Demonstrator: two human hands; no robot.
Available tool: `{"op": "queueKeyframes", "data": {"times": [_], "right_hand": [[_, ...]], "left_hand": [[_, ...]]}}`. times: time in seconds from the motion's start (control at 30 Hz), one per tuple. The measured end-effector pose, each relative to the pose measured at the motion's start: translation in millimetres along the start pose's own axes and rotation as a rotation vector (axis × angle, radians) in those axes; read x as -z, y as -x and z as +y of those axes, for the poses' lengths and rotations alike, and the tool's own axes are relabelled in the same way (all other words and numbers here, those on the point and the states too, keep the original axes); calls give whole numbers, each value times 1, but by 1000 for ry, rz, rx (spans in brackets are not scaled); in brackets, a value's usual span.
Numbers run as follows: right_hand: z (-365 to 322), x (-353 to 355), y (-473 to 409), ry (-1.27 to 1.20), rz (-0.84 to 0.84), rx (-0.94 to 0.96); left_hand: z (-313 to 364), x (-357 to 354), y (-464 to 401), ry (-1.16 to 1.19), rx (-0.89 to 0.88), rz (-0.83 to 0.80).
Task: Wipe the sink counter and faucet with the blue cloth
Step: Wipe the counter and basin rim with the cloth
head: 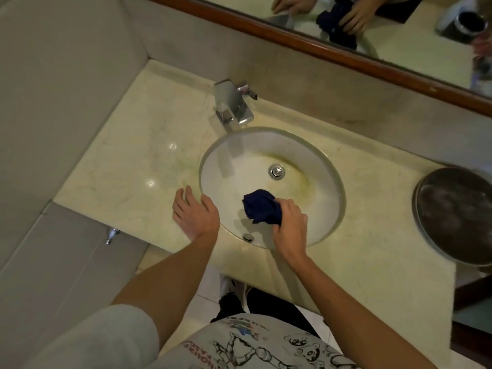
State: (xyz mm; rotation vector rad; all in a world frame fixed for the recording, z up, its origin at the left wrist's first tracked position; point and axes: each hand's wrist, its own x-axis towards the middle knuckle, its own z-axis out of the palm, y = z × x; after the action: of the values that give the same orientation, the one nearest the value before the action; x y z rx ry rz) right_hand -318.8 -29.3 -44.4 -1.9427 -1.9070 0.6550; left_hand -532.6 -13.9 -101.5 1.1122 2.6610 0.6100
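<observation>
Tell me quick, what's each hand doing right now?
Left hand: open, resting flat on the counter by the sink rim.
Right hand: closed on the blue cloth, inside the sink.

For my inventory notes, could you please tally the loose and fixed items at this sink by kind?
Blue cloth: 1
Faucet: 1
Sink basin: 1
Drain stopper: 1
Round metal tray: 1
Hands: 2, left hand and right hand
Total: 7

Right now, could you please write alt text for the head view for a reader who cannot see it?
A person's right hand holds a bunched blue cloth inside a round white sink basin, while the left hand rests flat on the cream counter at the basin's rim. A chrome faucet stands behind the basin, under a wood-framed mirror.
</observation>
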Motion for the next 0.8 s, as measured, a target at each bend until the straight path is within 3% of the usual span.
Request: {"op": "queueKeyframes", "data": {"times": [0.2, 0.4, 0.8], "right_hand": [[-29, -26, -28, -72, -525, 142], [-59, -54, -53, -184, -735, 56], [-63, -63, -100, -398, -380, -50]], "left_hand": [[-1, 2, -1, 15, 16, -28], [-3, -1, -1, 51, 22, -11], [1, 1, 1, 31, 1, 13]]}}
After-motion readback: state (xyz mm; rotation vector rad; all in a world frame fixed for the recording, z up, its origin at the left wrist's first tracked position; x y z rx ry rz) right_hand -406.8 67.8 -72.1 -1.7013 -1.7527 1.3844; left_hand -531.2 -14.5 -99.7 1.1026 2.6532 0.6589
